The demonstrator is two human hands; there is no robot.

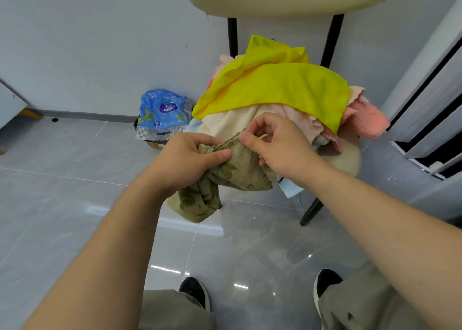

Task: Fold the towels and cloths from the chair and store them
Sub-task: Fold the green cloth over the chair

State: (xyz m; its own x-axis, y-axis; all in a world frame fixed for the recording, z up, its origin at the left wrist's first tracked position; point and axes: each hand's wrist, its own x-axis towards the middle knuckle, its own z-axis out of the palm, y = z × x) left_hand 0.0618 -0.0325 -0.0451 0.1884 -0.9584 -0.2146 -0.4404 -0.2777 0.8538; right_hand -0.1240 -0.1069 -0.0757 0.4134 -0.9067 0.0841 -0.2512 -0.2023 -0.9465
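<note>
Fingers (202,139) of left hand (185,159) curled tight round olive floral towel (240,169), bunching it. Right hand (277,142) pinches its top edge, thumb and forefinger closed. Towel hangs just in front of chair (350,159) seat. Seat pile: yellow cloth (280,87) on top, cream towel (225,122) and pink towel (370,122) under.

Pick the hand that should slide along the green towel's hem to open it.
Right, likely: the right hand pinches the green towel at its top hem; the left hand grips the bunched part and can anchor it.
</note>
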